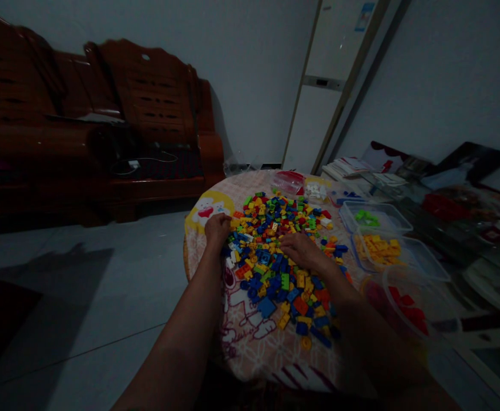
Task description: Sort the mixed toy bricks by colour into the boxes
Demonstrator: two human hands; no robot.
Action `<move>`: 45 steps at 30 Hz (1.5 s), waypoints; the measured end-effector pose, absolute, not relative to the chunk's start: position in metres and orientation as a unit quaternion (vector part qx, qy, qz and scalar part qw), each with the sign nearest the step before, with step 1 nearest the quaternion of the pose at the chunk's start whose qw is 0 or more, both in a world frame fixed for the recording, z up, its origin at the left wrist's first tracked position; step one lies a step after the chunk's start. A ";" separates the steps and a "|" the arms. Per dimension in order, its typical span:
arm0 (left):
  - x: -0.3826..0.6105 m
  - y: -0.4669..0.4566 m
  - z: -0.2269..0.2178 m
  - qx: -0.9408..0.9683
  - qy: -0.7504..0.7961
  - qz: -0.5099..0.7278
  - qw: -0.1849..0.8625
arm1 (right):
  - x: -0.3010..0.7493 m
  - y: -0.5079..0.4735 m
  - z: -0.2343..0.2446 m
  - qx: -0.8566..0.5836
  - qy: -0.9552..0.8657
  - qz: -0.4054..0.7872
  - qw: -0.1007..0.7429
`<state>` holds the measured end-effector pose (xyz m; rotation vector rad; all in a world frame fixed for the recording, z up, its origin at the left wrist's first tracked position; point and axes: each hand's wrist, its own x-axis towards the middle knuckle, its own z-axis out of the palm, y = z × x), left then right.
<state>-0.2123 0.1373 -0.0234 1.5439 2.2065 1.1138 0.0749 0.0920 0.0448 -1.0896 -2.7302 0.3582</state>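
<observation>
A wide pile of mixed toy building bricks (275, 265) in blue, yellow, green, orange, red and white is spread over a round table (275, 351) with a patterned pink cloth. My left hand (218, 230) is at the pile's left edge beside a few orange and white bricks. Its fingers bend down toward the bricks, and the dim light hides what may be under them. Over the middle of the pile, my right hand (302, 250) lies palm down with its fingers stretched to the left, touching or just above the bricks. No brick shows in it.
Clear plastic boxes at the right hold green bricks (367, 218), yellow bricks (380, 249) and red bricks (408, 308). White bricks (317, 191) and a red-lidded container (288, 181) are at the back. A cluttered glass table (459, 228) adjoins at right; a wooden sofa (147, 108) stands behind left.
</observation>
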 end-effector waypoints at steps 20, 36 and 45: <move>-0.212 0.138 -0.025 0.524 0.756 0.375 0.115 | 0.070 0.142 0.052 -0.606 -0.786 0.038 0.120; -0.212 0.139 -0.024 0.527 0.759 0.366 0.113 | 0.074 0.121 0.080 -0.610 -0.773 0.033 0.173; -0.211 0.137 -0.023 0.526 0.755 0.375 0.110 | 0.187 0.006 0.108 -0.679 -0.667 -0.031 0.305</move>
